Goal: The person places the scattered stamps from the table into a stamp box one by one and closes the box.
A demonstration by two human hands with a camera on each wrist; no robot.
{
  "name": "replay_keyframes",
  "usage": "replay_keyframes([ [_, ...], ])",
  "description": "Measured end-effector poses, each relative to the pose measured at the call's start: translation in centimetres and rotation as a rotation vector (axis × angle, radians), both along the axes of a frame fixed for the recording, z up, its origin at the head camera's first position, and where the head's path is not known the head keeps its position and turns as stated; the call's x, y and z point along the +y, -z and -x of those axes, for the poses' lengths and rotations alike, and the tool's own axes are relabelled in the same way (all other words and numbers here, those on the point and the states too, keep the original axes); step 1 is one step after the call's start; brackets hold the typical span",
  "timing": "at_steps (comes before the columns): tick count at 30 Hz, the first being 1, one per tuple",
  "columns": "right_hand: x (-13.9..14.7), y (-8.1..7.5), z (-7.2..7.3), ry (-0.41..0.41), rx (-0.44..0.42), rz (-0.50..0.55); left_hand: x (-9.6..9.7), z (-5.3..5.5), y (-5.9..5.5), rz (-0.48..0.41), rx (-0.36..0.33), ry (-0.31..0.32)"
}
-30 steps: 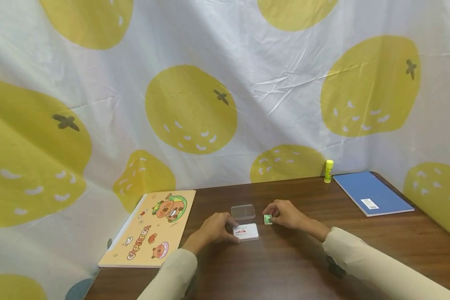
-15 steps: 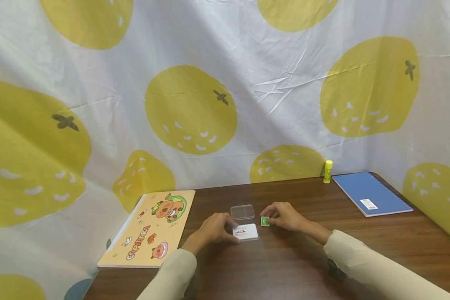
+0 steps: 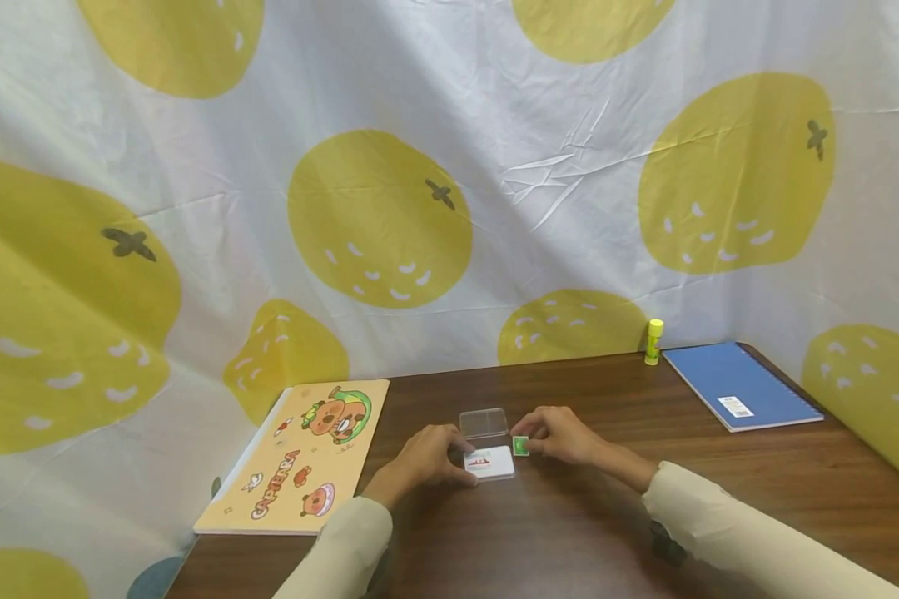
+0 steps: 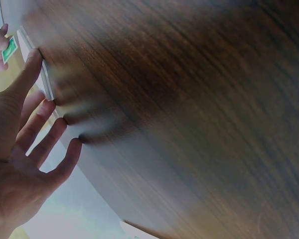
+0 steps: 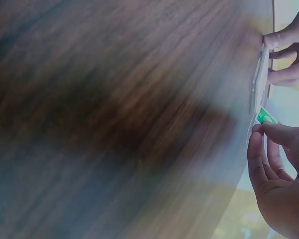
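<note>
On the table, a shallow clear case holds a white card point(image 3: 498, 461) with a small red and green print at its left end. My left hand point(image 3: 433, 456) grips the case's left end, thumb on the near edge and fingers at the far edge. Between thumb and index finger, my right hand point(image 3: 565, 435) pinches a small green stamp point(image 3: 520, 447) with a white border. The stamp point(image 5: 265, 116) stands tilted just off the case's right end. Behind the case lies an empty clear lid point(image 3: 484, 423).
A yellow capybara folder point(image 3: 300, 466) lies at the table's left side. Toward the back right, a yellow glue stick point(image 3: 653, 343) stands upright beside a blue spiral notebook point(image 3: 742, 387). A fruit-print curtain point(image 3: 554, 216) hangs along the table's back edge.
My right hand has moved left with the stamp, from some way right of the case to close by its right end. The left hand and the case have stayed in place.
</note>
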State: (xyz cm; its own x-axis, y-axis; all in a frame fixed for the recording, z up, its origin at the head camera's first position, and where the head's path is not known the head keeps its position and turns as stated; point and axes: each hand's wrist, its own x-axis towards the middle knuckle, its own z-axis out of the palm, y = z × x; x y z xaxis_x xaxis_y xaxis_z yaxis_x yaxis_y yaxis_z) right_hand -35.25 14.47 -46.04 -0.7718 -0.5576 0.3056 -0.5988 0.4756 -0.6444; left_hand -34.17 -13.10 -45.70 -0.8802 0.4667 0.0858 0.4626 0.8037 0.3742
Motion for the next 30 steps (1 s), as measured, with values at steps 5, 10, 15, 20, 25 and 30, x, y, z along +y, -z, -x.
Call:
replay_keyframes([
  [5,-0.3,0.0,-0.2,-0.001,-0.019,0.017,0.0,0.0,0.0,-0.001,0.003,0.003],
  [10,-0.7,0.1,-0.2,-0.016,-0.018,0.028,0.1,0.0,0.0,0.002,0.005,0.007],
  [15,-1.3,0.0,-0.5,-0.037,-0.013,0.032,0.1,-0.1,-0.1,-0.002,-0.006,0.005],
  [20,-2.1,-0.3,-0.7,-0.056,0.010,0.026,0.0,-0.2,-0.2,-0.002,-0.007,0.009],
  [25,-2.7,-0.2,-0.7,-0.044,0.011,-0.003,-0.1,-0.1,-0.2,0.003,0.005,0.019],
  [30,-2.9,0.0,-0.7,-0.034,-0.007,-0.019,-0.1,0.0,-0.1,0.012,0.003,0.014],
])
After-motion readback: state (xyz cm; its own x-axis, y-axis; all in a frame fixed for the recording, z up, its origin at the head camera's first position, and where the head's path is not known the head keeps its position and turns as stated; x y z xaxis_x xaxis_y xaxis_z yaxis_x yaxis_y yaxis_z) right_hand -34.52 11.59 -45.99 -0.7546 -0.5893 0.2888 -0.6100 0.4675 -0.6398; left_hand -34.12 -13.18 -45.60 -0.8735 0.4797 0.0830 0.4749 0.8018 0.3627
